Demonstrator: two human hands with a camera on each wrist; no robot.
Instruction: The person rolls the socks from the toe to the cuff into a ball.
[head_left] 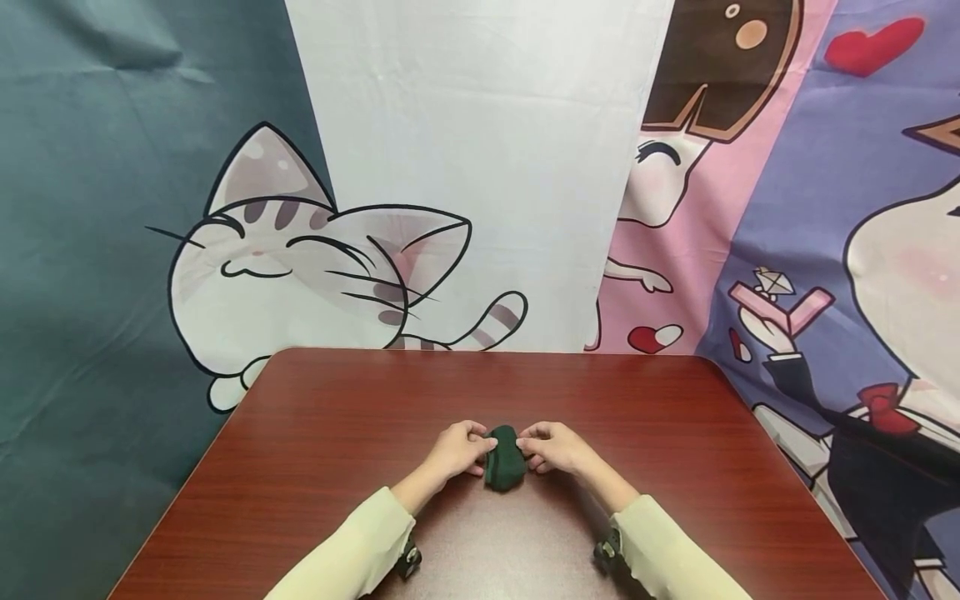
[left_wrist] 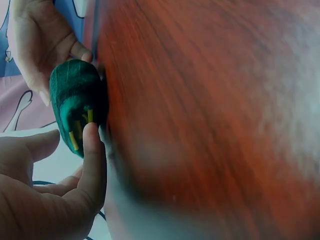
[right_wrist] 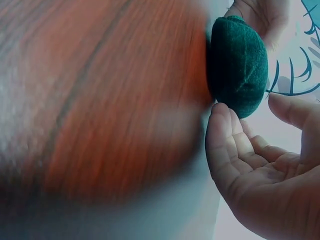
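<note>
A small dark green bundle of knitted cloth (head_left: 506, 458), rounded like a rolled-up sock, rests on the table between the two hands. Yellow marks show on its left side in the left wrist view, near a fold. My left hand (head_left: 461, 450) is at its left side, one fingertip right at the yellow marks and the thumb close to the edge. On the other side, my right hand (head_left: 558, 448) has its fingertips at the bundle's lower end in the right wrist view, thumb spread apart from them. Neither hand is wrapped round the cloth (right_wrist: 239, 65).
The reddish-brown wooden table (head_left: 337, 417) has rounded far corners. Behind it hangs a printed cloth backdrop (head_left: 480, 125) with a cartoon cat and figures. Dark wrist devices (head_left: 408, 557) sit at both light sleeves (head_left: 352, 542).
</note>
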